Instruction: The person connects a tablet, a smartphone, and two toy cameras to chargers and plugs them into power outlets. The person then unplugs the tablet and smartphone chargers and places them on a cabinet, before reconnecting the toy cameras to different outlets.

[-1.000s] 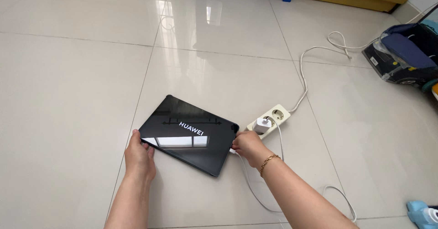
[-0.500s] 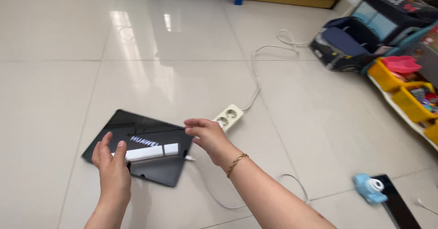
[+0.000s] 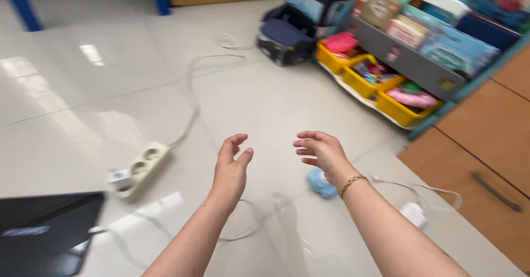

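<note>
Tile, glossy and pale, spreads under me to a toy shelf (image 3: pixel 408 62) with yellow bins, beside a wooden cabinet (image 3: pixel 486 161) at the right. My left hand (image 3: pixel 231 169) and right hand (image 3: pixel 323 151) hang in the air, fingers loosely apart, holding nothing. The flat black tablet (image 3: pixel 41 230) lies at the lower left, cabled near the cream power strip (image 3: pixel 141 169); a small blue toy (image 3: pixel 321 184) sits just beneath my right wrist.

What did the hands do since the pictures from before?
Both hands let go of the flat black tablet. The left hand and right hand now hover open and empty above the glossy tiled floor, nearer the toy shelf. The tablet stays on the floor, cabled beside the cream power strip.
</note>
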